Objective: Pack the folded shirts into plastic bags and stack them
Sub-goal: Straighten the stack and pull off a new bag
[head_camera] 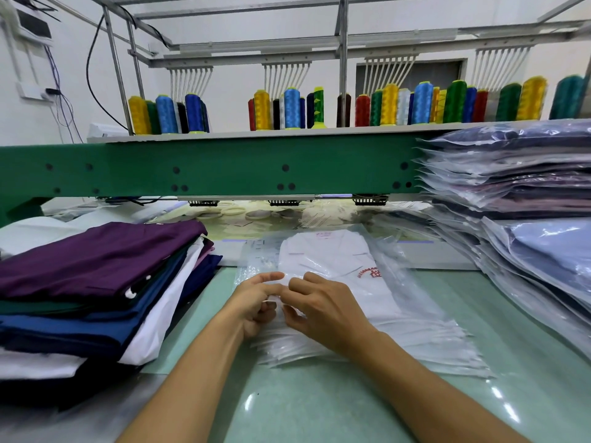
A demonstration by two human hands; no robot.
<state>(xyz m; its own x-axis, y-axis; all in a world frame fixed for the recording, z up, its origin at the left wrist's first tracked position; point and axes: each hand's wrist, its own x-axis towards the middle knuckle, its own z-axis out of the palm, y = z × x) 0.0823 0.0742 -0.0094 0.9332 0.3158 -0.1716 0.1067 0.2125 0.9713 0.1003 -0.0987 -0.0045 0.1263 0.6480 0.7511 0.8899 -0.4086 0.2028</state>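
L hand, R hand pinch bag, shirt part-hidden

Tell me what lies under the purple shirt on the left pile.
Under the purple shirt lie more folded ones: edges of a dark green shirt, blue shirts and a white shirt show. Their fronts and the full count are covered.

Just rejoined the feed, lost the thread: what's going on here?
Both hands work at the near edge of a plastic bag that already holds a white shirt: left hand and right hand pinch the plastic there. The bag lies on a pile of empty bags. Unbagged folded shirts wait on the left; bagged shirts are stacked on the right.
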